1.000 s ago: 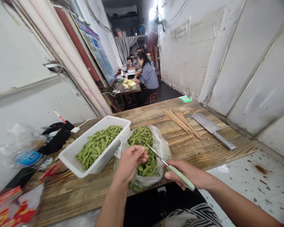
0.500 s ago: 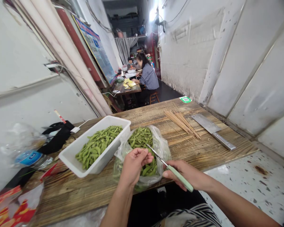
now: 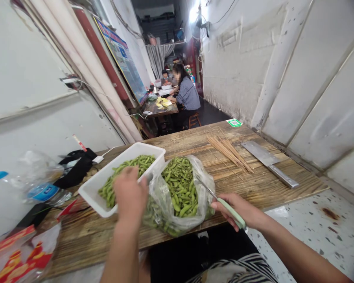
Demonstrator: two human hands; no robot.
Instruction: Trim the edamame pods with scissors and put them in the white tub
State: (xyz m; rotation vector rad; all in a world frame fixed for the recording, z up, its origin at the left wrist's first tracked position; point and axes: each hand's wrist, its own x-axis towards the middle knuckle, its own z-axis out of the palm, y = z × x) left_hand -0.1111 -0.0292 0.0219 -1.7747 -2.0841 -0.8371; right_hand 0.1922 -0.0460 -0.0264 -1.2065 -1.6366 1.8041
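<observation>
A long, narrow room stretches back beyond a wooden bench (image 3: 85,243) with a streaky brown grain. On the right, a white wall (image 3: 238,70) is scuffed and flaking along its foot, with smooth pale panels (image 3: 327,90) nearer by. The speckled floor (image 3: 309,236) beside the bench bears a brown stain (image 3: 330,213); the far floor (image 3: 214,111) is dark. On the left, a pale curtain (image 3: 91,74) hangs beside a blue poster (image 3: 122,59). Farther back stand a low table (image 3: 157,109) and a wooden stool (image 3: 194,116). A grey curtain (image 3: 159,57) hangs at the rear, near a reddish door (image 3: 198,65). A bright lamp (image 3: 194,15) glares high on the right.
</observation>
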